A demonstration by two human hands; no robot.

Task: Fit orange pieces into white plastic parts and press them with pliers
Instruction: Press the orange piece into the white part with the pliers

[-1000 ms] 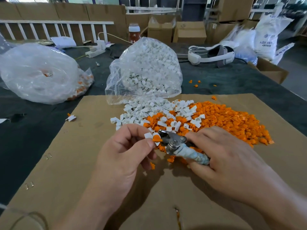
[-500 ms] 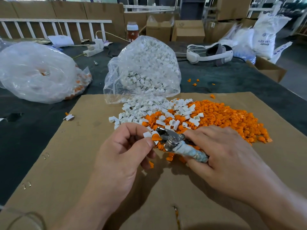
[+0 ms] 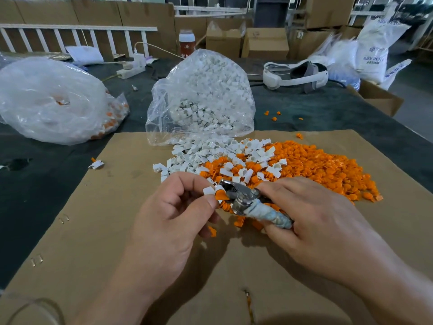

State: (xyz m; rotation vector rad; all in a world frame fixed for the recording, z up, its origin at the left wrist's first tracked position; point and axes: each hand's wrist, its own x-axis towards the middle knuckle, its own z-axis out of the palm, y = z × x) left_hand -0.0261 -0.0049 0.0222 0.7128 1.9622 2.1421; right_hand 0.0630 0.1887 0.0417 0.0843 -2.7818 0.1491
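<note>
My left hand [image 3: 173, 214] pinches a white plastic part [image 3: 208, 190] with an orange piece [image 3: 220, 194] seated in it, between thumb and fingers. My right hand [image 3: 323, 221] grips metal pliers [image 3: 243, 195] by their tape-wrapped handles; the jaws close over the orange piece. Behind the hands, loose white parts [image 3: 210, 153] and a heap of orange pieces [image 3: 323, 167] lie on a cardboard sheet [image 3: 98, 226].
A clear bag of white parts [image 3: 203, 97] lies open at the cardboard's far edge. A second clear bag [image 3: 46, 99] sits far left. A white headset [image 3: 295, 75], power strip [image 3: 131, 71] and boxes are at the back. One assembled piece [image 3: 96, 164] lies off the cardboard's left edge.
Both hands stay nearly in place; the pliers' jaws remain on the orange piece held in my left fingers.
</note>
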